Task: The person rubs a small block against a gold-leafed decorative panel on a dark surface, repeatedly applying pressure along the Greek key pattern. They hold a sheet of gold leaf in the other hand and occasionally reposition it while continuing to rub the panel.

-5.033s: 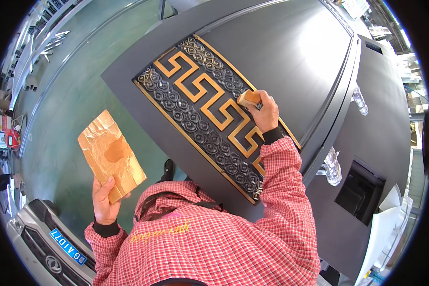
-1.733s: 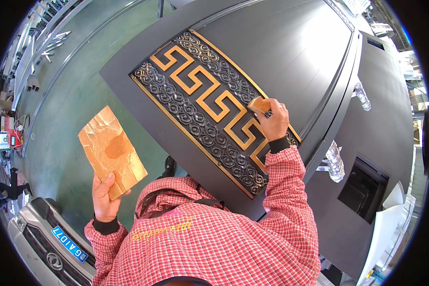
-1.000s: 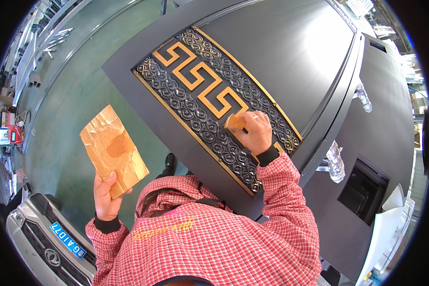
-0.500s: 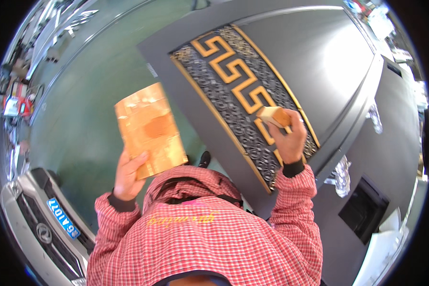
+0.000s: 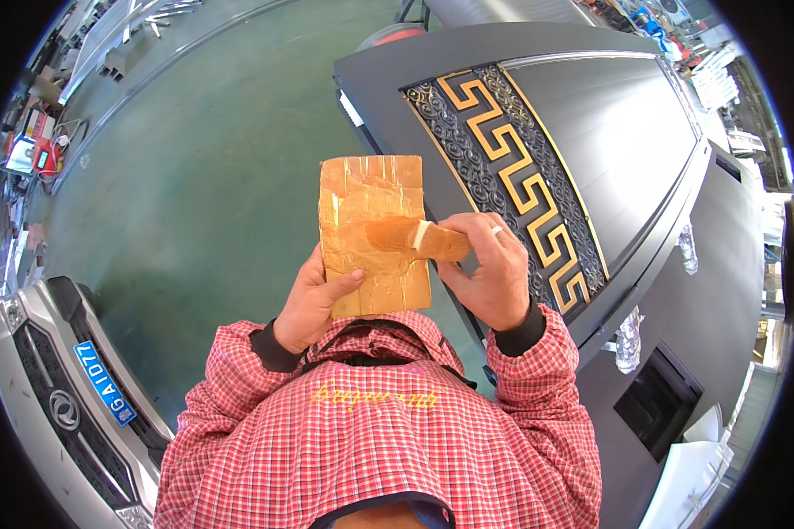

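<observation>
At the far left stands a silver vehicle (image 5: 57,388) on the green floor (image 5: 203,159), well apart from the work.

The left hand (image 5: 313,300) is closed on the lower edge of a gold-smeared cardboard sheet (image 5: 372,234), thumb across its face, holding it upright in front of the chest. The card serves as a palette: its surface is coated with gold paint.

The right hand (image 5: 490,269) is closed around a small sponge pad (image 5: 415,238), whose gold-soaked end is pressed flat against the middle of the card. In the inspector's judgement the pad is being reloaded with paint, so no paint is going onto the panel at this point.

To the right lies the dark grey door (image 5: 626,132), with its ornamental strip (image 5: 507,176). The key-pattern band on the strip reads bright gold along its whole visible length; the scrollwork borders on either side remain dark. Gilding of the raised band looks largely done. Whether touch-ups or the lower end near the right wrist are left cannot be told.
</observation>
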A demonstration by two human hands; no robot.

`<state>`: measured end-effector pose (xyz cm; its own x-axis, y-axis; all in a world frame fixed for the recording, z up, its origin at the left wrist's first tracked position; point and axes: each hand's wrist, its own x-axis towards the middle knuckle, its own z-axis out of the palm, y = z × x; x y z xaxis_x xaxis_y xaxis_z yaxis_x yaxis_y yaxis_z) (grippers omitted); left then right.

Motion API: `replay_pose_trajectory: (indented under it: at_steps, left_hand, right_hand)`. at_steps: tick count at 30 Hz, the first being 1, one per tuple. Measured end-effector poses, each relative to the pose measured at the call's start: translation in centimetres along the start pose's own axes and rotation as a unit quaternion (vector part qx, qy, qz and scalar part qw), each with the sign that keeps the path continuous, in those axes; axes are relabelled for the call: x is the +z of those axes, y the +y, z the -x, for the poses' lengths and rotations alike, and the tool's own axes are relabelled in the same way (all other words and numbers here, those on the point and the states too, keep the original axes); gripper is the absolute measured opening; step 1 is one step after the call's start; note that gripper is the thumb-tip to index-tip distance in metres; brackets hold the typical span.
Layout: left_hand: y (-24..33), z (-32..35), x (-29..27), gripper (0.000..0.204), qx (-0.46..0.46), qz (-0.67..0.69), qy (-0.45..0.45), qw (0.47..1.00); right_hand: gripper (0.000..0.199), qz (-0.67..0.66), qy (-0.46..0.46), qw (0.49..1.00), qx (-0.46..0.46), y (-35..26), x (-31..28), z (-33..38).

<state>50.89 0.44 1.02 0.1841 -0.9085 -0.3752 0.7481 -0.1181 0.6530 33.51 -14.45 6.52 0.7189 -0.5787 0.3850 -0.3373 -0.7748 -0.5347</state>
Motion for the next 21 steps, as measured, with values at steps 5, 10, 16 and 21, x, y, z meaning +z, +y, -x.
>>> replay_pose_trajectory:
  at_steps: [5, 10, 16, 21]
  left_hand:
    - [-0.2, 0.0, -1.4, 0.055, -0.007, -0.009, -0.019, 1.000]
    - [-0.1, -0.1, -1.2, 0.053, 0.003, -0.045, -0.006, 0.999]
    - [1.1, -0.2, -2.1, 0.049, 0.017, -0.101, 0.048, 0.994]
    - [1.0, -0.7, -0.9, 0.046, 0.011, -0.099, 0.073, 0.992]
  right_hand:
    - [0.038, -0.025, 0.032, 0.999, -0.025, -1.5, 0.8, 0.6]
    - [0.039, -0.002, 0.056, 0.996, 0.066, -0.2, -0.9, 3.4]
    - [0.036, 0.070, 0.224, 0.936, 0.264, 9.4, -6.2, 9.2]
    - [0.039, 0.047, 0.169, 0.935, 0.308, 16.3, -6.7, 12.6]
